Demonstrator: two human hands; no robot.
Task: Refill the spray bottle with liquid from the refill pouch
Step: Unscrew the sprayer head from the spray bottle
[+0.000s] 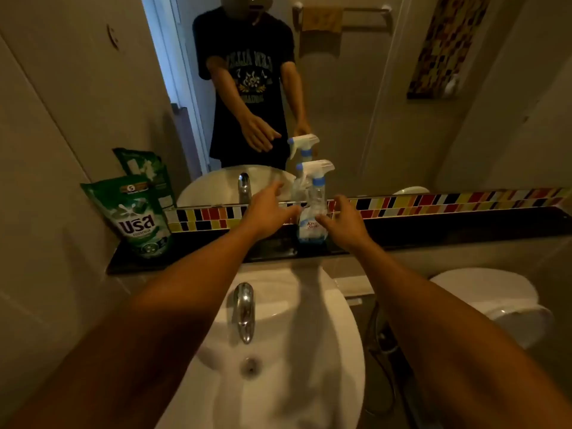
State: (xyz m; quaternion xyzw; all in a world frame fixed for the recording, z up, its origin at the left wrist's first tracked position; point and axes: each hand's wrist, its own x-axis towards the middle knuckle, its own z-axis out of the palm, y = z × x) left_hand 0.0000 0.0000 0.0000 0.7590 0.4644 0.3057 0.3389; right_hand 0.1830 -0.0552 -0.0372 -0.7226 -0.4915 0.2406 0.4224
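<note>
The wide wall mirror (387, 97) runs out of the picture at the top, and the person reflected in it is cut off above the shoulders. The white ceramic basin (309, 351) below is cropped by the bottom edge, and both forearms leave the picture at the lower corners. The glossy black ledge (464, 233) behind the basin runs off to the right.

The green refill pouch with white lettering (137, 216) stands upright at the ledge's left end, well to the left of both hands, leaning back toward the mirror; its small print is too blurred to read.

The clear plastic spray bottle with a white trigger head and blue collar (314, 209) stands on the ledge with its long axis vertical, nozzle pointing right. Its label is smeared and partly covered by fingertips.

The left hand (269, 210) reaches in from the left, fingers spread and extended, their tips just beside the bottle's left side; contact cannot be made out. The right hand (343, 219) sits on the bottle's right, fingers apart and curled toward the label, not clamped on it.
</note>
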